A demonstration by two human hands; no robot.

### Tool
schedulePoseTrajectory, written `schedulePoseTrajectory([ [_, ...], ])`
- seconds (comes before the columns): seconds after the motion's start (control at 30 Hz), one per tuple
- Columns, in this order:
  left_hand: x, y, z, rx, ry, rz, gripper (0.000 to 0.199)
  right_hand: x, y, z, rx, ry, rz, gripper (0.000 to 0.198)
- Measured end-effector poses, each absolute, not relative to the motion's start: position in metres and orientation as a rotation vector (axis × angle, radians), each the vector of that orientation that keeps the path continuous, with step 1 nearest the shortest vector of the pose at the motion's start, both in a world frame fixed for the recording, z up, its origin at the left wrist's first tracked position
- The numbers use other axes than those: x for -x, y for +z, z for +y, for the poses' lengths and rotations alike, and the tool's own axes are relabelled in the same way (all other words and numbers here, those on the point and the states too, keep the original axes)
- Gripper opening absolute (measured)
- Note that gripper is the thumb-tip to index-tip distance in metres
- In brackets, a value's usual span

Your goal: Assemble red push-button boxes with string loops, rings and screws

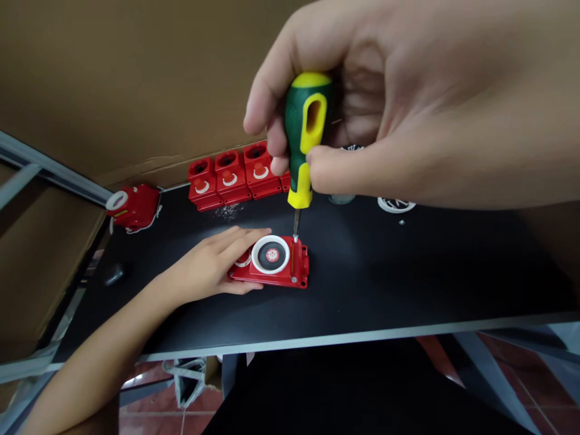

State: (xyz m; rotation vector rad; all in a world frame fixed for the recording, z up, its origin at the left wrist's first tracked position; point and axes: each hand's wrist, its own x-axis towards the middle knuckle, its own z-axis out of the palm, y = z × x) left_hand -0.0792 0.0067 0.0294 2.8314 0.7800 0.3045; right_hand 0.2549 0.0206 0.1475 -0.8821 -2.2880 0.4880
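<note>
My right hand (362, 115) grips a screwdriver (299, 139) with a green and yellow handle, held upright. Its tip meets a screw (295, 238) at the far right corner of a red device housing (283, 279). That housing lies on the black table and carries a round white-rimmed black disc (272, 255) on top. Around its left end wraps my left hand (217, 261), fingers on the far side and thumb on the near side. A second screw (294, 280) sits in the near right corner.
Several similar red housings (229, 178) stand in a row along the back. Another red unit (138, 208) is at the back left, near a dark rounded object (114, 275). Behind my right hand are a white dish of screws (396, 206) and a small loose piece (402, 222).
</note>
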Motion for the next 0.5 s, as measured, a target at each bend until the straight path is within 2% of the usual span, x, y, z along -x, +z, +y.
schedulePoseTrajectory([
  [0.13,0.078,0.027,0.006,-2.856,0.332,0.764,0.089,-0.251,0.134,0.027,0.875,0.604,-2.366,0.045],
  [0.3,0.067,0.030,0.002,-2.987,0.523,0.576,0.086,-0.252,0.138,0.025,0.872,0.568,-2.366,0.041],
  [0.4,0.062,0.033,-0.002,-3.022,0.541,0.521,0.079,-0.256,0.148,0.021,0.823,0.525,-2.291,0.032],
  [0.5,0.060,0.032,-0.004,-3.064,0.583,0.500,0.067,-0.258,0.153,0.018,0.792,0.526,-2.196,0.036],
])
